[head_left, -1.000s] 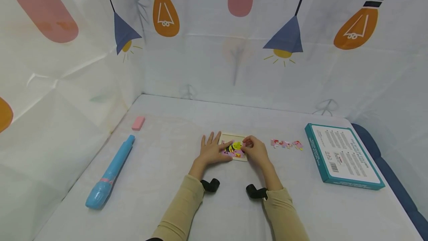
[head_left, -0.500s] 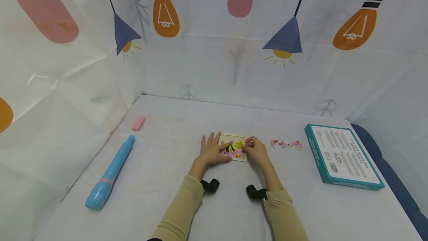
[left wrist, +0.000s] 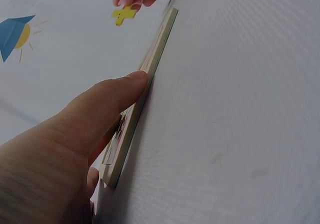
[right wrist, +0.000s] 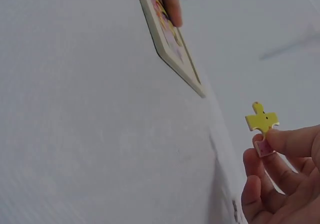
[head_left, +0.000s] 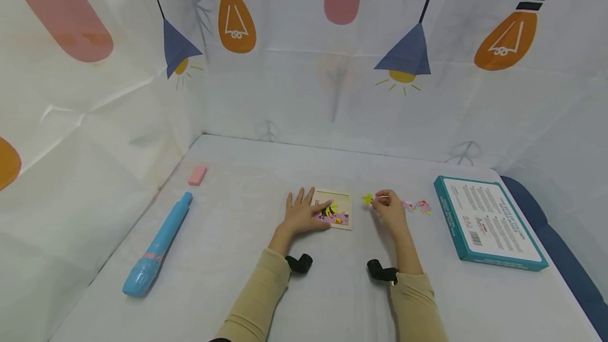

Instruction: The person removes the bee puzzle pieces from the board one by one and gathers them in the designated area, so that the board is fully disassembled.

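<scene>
A small wooden puzzle tray lies on the table, with pieces showing a bee picture in its lower part and bare wood along the top. My left hand rests on its left side with fingers spread; the thumb touches the tray's edge in the left wrist view. To the right of the tray, my right hand pinches a yellow and pink jigsaw piece between thumb and fingers, raised above the table. More loose pink jigsaw pieces lie just beyond that hand, partly hidden by it.
A teal and white box lies at the table's right, by a dark blue seat. On the left are a blue microphone-shaped object and a pink eraser-like block. White printed sheeting stands behind the table.
My right hand has lifted the yellow and pink jigsaw piece out of the tray and carried it right, toward the loose pieces. The left hand has stayed in place.
</scene>
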The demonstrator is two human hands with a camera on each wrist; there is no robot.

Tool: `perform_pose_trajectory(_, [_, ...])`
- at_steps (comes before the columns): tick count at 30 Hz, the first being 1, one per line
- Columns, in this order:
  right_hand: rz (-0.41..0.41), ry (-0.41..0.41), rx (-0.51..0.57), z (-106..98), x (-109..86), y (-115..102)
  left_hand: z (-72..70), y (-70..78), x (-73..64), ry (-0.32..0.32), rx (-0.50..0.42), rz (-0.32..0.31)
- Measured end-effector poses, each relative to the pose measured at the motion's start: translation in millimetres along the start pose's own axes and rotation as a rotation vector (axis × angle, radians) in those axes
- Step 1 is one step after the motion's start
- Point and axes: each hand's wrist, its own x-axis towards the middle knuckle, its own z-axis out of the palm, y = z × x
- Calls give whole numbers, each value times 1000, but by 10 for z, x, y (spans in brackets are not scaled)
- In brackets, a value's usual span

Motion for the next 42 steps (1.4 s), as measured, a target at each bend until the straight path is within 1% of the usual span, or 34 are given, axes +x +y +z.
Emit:
perform_pose_trajectory(3, [12,18,16,-103,-9,43,3,-6,-8,-2,-1,2])
perform_pose_trajectory(8, [56,42,19,-241,-43,108,-7,-18,-45,10,-59,23])
perform_pose_trajectory(10, [68,63,15,-289,-49,137,-9,-23,-60,21,-83,39])
perform_pose_trajectory(12, [78,92,3,-335,-56,171,-19,-16,-70,22,-89,38])
perform_pose_trajectory(15, [121,130,-19,-399,-67,227,-27,-3,-70,9,-72,20])
perform_pose_trajectory(17, [158,147,-11,-439,-80,266,-25,7,-64,-6,-51,-1])
perform_pose_trajectory(20, [204,169,-4,-495,-97,323,-4,7,-52,-13,-28,-9])
perform_pose_trajectory(27, [264,234,-28,-625,-123,399,13,12,-47,-4,-25,-5])
perform_pose_trajectory(31, [317,268,-72,-694,-118,433,9,12,-44,3,-32,0])
perform_pose_trajectory(34, [340,283,-106,-725,-114,461,0,15,-45,7,-32,4])
perform_pose_trajectory(37, [325,309,-139,-742,-115,488,-16,19,-48,7,-29,6])
perform_pose_trajectory(42, [275,357,-232,-751,-103,519,-41,31,-42,7,-31,8])
